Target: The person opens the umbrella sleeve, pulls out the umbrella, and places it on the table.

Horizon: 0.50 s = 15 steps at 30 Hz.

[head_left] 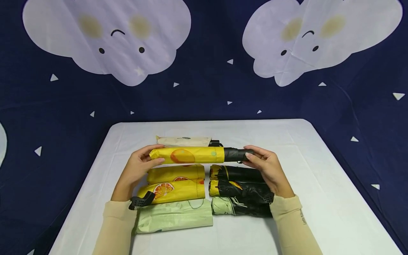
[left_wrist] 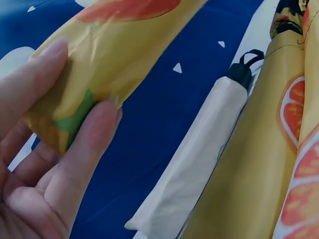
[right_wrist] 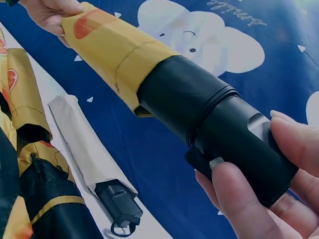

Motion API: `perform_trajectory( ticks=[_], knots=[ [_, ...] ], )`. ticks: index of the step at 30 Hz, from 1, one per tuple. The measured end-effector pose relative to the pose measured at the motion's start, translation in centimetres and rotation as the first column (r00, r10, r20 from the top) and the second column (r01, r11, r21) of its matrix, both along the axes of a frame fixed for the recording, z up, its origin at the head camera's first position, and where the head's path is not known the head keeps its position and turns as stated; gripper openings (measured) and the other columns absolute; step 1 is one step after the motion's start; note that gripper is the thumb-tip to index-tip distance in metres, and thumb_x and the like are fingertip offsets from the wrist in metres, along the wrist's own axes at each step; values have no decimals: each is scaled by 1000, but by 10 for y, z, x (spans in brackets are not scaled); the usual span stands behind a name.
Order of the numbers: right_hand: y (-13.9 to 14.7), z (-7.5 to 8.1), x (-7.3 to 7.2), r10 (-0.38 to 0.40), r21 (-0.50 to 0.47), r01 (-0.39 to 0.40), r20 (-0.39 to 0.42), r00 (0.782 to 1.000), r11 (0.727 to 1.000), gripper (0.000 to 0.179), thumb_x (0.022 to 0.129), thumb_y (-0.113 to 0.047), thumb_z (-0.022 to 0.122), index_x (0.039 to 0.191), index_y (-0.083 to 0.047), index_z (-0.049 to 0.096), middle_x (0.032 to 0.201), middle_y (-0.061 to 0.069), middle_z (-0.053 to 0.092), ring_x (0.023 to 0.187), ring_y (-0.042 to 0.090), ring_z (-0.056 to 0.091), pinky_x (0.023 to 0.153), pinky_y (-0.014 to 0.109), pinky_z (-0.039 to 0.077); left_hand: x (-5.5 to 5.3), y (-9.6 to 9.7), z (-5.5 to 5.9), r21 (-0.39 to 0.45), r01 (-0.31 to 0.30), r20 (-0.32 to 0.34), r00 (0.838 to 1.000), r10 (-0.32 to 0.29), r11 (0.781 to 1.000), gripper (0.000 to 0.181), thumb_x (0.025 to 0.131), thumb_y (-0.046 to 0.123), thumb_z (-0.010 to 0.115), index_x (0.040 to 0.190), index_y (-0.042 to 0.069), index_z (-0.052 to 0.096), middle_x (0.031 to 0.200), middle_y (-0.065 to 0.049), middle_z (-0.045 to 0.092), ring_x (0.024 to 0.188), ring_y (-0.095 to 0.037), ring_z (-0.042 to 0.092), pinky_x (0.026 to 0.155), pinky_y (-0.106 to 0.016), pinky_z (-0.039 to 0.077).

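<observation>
A folded umbrella (head_left: pixel 234 154) lies level between my two hands, its black end reaching out of a yellow fruit-print sleeve (head_left: pixel 191 155). My left hand (head_left: pixel 137 168) pinches the closed end of this sleeve between thumb and fingers; the left wrist view shows the sleeve's tip (left_wrist: pixel 75 119) in that grip. At the other end my right hand (head_left: pixel 269 168) holds the black handle (right_wrist: pixel 244 144) with thumb and fingertips. Part of the umbrella is hidden inside the sleeve. Just behind it on the table is a cream-sleeved umbrella (head_left: pixel 185 141) with a black handle.
Nearer me on the white table (head_left: pixel 318 219) lie two yellow orange-print sleeves (head_left: pixel 181 190) and a pale green sleeve (head_left: pixel 175 216). Right of them are two black-and-yellow folded umbrellas (head_left: pixel 245 174) and a black-and-green one (head_left: pixel 245 207). A dark blue cloud-print cloth (head_left: pixel 210 71) hangs behind.
</observation>
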State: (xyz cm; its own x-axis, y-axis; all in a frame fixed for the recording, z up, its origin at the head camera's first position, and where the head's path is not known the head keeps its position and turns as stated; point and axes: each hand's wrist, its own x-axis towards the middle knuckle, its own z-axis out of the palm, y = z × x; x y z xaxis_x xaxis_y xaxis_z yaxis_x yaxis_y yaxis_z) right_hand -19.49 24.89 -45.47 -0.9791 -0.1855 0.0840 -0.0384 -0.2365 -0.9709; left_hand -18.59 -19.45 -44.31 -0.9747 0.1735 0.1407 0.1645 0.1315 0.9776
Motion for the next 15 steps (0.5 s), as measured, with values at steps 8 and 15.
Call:
perform_trajectory(
  ticks=[8,15],
  knots=[
    [12,-3,-1,-3,-8,3,-6,1000,1000,41,98,-2,67,135,14,57,122,15,69,107,27,70,90,42,58,1,-10,-3,40,2,-4,1000,-2,999,46,93,7,76,137,0,62,115,-5,67,68,-8,52,54,-26,44],
    [26,-1,-1,-8,-14,8,-26,1000,1000,43,99,-2,67,136,16,55,120,14,69,106,26,71,90,41,58,0,-20,1,60,-2,-10,1000,2,998,47,94,5,75,138,0,61,115,-5,66,87,-11,65,73,-21,57]
  ],
)
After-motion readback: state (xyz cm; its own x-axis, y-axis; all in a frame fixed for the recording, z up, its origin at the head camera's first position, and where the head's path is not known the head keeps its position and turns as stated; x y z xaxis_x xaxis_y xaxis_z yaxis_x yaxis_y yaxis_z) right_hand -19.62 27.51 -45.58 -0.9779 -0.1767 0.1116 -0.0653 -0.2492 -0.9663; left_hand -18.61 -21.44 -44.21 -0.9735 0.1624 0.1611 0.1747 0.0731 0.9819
